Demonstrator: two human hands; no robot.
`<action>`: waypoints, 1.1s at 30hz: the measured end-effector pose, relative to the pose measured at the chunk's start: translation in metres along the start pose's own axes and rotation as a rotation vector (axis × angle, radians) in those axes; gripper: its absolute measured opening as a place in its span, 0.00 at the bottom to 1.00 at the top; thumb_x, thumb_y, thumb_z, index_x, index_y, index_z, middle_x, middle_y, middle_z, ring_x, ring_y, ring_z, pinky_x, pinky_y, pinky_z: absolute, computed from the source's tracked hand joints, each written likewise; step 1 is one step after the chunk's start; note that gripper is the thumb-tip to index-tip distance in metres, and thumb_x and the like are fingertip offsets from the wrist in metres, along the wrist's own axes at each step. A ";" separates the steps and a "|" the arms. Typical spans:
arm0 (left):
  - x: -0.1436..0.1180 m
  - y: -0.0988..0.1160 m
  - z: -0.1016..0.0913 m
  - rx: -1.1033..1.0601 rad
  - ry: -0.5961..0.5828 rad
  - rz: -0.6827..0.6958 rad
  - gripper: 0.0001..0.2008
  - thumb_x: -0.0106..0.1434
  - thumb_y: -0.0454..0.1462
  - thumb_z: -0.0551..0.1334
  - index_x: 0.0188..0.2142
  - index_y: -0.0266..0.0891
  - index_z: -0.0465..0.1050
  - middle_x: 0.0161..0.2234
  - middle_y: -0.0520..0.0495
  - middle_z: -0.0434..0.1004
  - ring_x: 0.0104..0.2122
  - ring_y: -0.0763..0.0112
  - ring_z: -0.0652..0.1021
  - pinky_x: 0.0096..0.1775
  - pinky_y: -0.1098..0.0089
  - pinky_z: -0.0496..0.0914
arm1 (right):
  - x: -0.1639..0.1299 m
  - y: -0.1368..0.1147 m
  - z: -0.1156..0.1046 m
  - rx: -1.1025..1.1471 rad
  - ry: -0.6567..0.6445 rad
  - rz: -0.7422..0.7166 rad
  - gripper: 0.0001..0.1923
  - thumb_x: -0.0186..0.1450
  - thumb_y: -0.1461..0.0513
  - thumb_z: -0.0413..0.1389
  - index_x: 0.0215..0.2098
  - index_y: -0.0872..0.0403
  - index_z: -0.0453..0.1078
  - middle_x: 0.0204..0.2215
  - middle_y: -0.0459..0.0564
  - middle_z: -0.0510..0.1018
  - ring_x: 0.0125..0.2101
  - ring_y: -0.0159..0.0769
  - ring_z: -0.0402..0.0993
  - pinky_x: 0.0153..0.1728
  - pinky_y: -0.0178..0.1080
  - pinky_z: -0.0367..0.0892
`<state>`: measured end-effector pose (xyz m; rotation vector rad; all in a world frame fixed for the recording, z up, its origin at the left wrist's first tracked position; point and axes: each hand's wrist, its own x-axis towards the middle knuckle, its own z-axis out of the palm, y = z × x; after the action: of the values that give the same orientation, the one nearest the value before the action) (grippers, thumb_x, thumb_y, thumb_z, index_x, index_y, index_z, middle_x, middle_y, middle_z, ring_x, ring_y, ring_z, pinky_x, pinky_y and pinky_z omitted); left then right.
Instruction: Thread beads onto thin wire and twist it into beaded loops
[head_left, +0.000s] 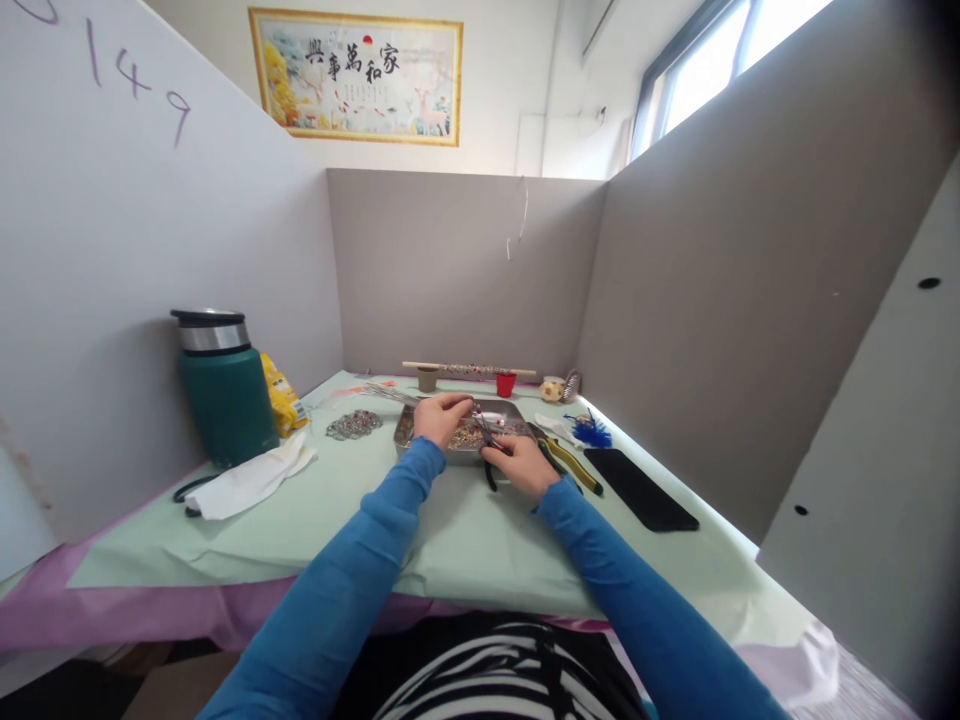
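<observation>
Your right hand is closed on a small pair of pliers, fingers wrapped around the dark handles. The tool's long axis runs from your hand up and to the left, nose pointing away from you over the metal tray. Your left hand sits at the tray's near-left part, fingers curled together on something small at the pliers' nose; you can't tell what it is at this size. The tray is at table centre, full of small mixed beads.

Writing: "149" handwritten in purple on the left partition. The framed picture on the back wall has Chinese characters, too small to read reliably.

Around it: yellow-handled pliers just right of your right hand, black phone further right, blue feather piece behind it. On the left, a green thermos with a yellow packet behind it, a white cloth in front, and a beaded ornament just beside the tray. At the back, a stick lies across a small brown cup and a red cup.
</observation>
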<state>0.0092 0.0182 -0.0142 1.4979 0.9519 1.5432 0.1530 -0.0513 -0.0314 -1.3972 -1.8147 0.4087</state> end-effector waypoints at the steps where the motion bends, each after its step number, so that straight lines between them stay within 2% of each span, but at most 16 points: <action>1: 0.000 0.000 -0.001 -0.012 -0.005 -0.018 0.14 0.47 0.40 0.65 0.33 0.33 0.77 0.28 0.44 0.78 0.29 0.66 0.78 0.29 0.70 0.72 | 0.001 0.001 0.001 0.020 -0.041 0.040 0.14 0.57 0.55 0.51 0.24 0.57 0.73 0.17 0.44 0.68 0.22 0.31 0.61 0.24 0.32 0.54; 4: -0.002 0.003 0.000 -0.047 -0.024 -0.051 0.15 0.46 0.39 0.65 0.33 0.32 0.76 0.28 0.44 0.78 0.29 0.67 0.78 0.28 0.70 0.72 | 0.002 0.002 0.003 0.035 -0.076 0.124 0.15 0.57 0.55 0.51 0.24 0.56 0.74 0.17 0.46 0.70 0.23 0.32 0.63 0.25 0.33 0.55; 13: -0.008 0.010 0.005 -0.076 -0.067 -0.041 0.12 0.46 0.37 0.65 0.32 0.32 0.76 0.27 0.45 0.78 0.29 0.67 0.78 0.32 0.68 0.74 | 0.004 0.002 0.008 0.098 -0.032 0.139 0.23 0.60 0.50 0.48 0.17 0.55 0.71 0.12 0.47 0.67 0.19 0.33 0.64 0.25 0.35 0.58; 21: -0.014 0.014 0.006 -0.012 -0.094 0.007 0.11 0.47 0.36 0.64 0.31 0.32 0.76 0.27 0.44 0.78 0.30 0.67 0.78 0.33 0.68 0.74 | 0.006 0.006 0.009 0.114 -0.019 0.152 0.23 0.61 0.49 0.48 0.17 0.55 0.70 0.10 0.45 0.64 0.18 0.32 0.63 0.24 0.34 0.57; 28: -0.012 0.007 0.006 0.262 -0.105 0.128 0.09 0.50 0.37 0.63 0.31 0.36 0.77 0.26 0.46 0.78 0.26 0.70 0.77 0.33 0.69 0.73 | 0.004 0.001 0.006 0.040 0.022 0.166 0.21 0.61 0.52 0.48 0.20 0.56 0.72 0.12 0.46 0.68 0.19 0.32 0.64 0.24 0.34 0.57; 33: -0.013 0.008 0.002 0.505 -0.134 0.208 0.06 0.50 0.35 0.62 0.29 0.39 0.77 0.25 0.48 0.78 0.28 0.69 0.77 0.36 0.69 0.71 | 0.001 0.005 0.008 -0.020 -0.005 0.150 0.17 0.59 0.55 0.52 0.18 0.55 0.70 0.14 0.47 0.71 0.20 0.33 0.65 0.24 0.34 0.55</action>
<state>0.0115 0.0034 -0.0124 2.0814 1.1947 1.3790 0.1496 -0.0468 -0.0394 -1.5528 -1.7287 0.4727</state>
